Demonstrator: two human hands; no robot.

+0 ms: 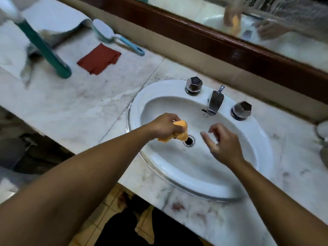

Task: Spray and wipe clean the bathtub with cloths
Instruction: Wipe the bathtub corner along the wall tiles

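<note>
Forearms (74, 181) come in from the bottom edge and meet over the sink (230, 187), which is set into the marble counter (71, 107). Above the sink's drain (189, 140) the left hand (164, 126) is clenched round an orange cloth (182, 134), bunched into a wad with a tail poking out below the fist. Beside it over the sink bowl the right hand (221, 145) hovers with fingers loosely spread, holding nothing. No water shows at the tap (215, 103) at the back of the sink. That cloth looks soft, light and limp, probably damp, so it should sag and drip rather than keep a shape; a whole-fist grip on the gathered middle suits wringing, and laying it flat under the palm suits wiping. Left of the sink a folded red cloth (99, 59) lies on the counter, with a long-handled brush (113, 35) beyond it; no bathtub is in view
</note>
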